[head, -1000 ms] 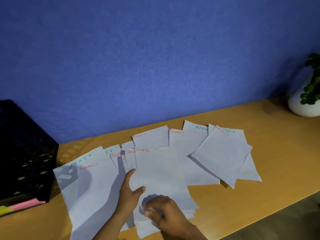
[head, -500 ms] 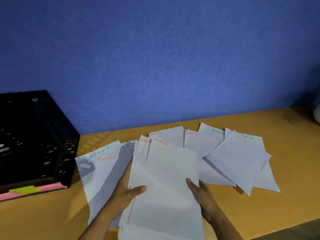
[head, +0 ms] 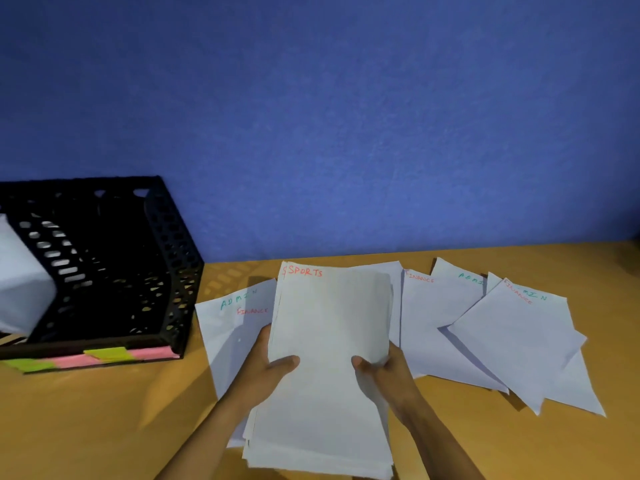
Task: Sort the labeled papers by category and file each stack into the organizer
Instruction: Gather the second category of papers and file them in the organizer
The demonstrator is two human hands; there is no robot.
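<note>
so both hands are clamped on the SPORTS stack (head: 329, 341), left hand (head: 266, 372) and right hand (head: 384, 372) thumbs on top, long axis running 12-to-6, and the black organizer (head: 166, 258) sits around 10 o'clock (left hand's nearer, I'd guess).

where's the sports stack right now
In the head view the SPORTS stack sits low centre, held between the left hand and right hand, over the spread papers, right of the black organizer.
</note>
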